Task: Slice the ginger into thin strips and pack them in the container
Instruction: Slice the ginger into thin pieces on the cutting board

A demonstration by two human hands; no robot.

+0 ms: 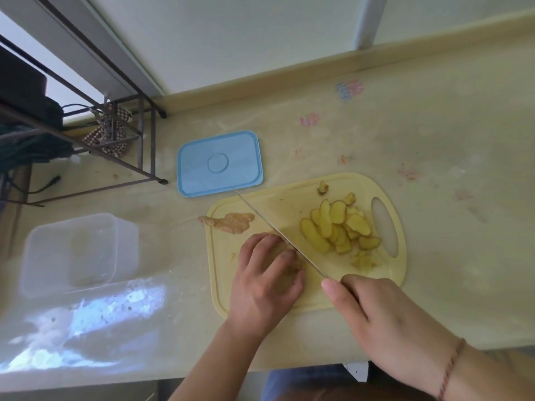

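left hand (267,280) is curling over a ginger piece (289,263) on the cutting board (278,204), fingers bent, gripping it. right hand (388,316) is gripping one knife (269,222), blade lying against the ginger. one pile of slices (337,227) is sitting right of the blade. one unpeeled chunk (227,222) is overhanging the board's left edge. one clear container (78,253) is sitting well left of the board, one blue lid (220,163) just behind it.

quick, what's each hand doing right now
Left hand: fingers curled over the ginger piece, holding it down on the cutting board.
Right hand: gripping the knife, blade against the ginger.
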